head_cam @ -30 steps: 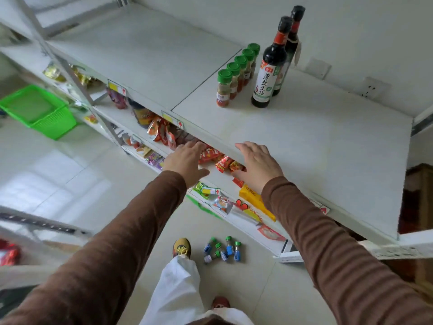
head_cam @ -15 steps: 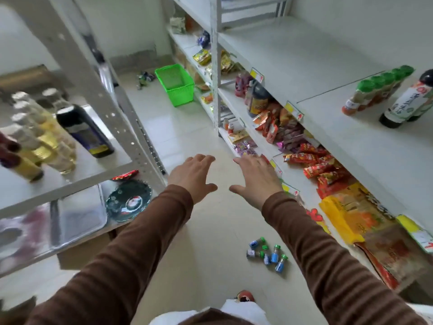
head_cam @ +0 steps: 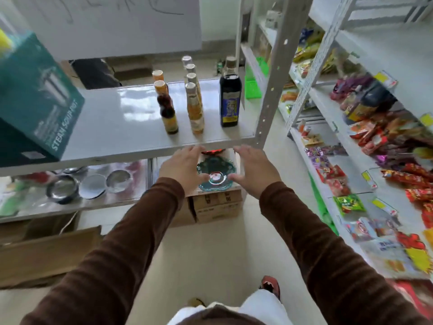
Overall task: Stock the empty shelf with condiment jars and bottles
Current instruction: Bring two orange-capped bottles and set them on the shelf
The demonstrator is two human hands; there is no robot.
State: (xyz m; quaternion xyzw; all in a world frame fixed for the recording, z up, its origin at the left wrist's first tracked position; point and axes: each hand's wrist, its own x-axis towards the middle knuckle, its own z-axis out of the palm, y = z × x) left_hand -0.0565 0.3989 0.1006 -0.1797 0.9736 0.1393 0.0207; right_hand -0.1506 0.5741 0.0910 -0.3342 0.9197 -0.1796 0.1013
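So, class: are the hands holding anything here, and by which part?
Nothing is held. The left hand and right hand are open, reaching toward the bottles.

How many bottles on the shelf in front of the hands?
7: two dark orange-capped left, four pale silver-capped in a middle row, one big dark bottle right. Rear ones partly hidden.

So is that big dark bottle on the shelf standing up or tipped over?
Upright. The dark bottle stands on its base on the shelf, cap at the top, beside the yellow bottles. Neither hand touches it.
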